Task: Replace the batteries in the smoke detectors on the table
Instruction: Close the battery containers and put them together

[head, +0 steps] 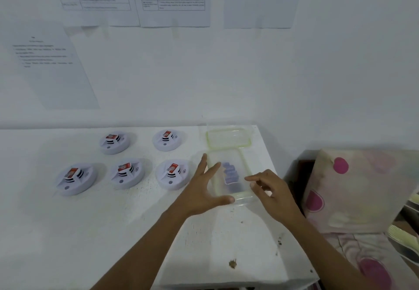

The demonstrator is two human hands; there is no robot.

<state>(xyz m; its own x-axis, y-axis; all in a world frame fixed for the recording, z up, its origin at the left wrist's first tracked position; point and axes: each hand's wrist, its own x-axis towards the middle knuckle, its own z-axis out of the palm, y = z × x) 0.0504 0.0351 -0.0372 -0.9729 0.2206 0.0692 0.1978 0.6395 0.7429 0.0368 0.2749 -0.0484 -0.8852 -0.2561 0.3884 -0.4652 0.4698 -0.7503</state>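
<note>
Left hand (201,191) and right hand (275,190) flank the battery container (245,165).

Five smoke detectors (127,173) were set on the table (90,233) at centre left of the frame, two behind three. To their right a container (247,165) was placed, with batteries (230,173) in it and its lid (229,131) behind it.

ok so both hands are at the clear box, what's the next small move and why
Probably dip the right hand into the clear box and pinch one battery: its lid lies off behind it, the left hand rests against its near side, and five smoke detectors wait beside it.
</note>
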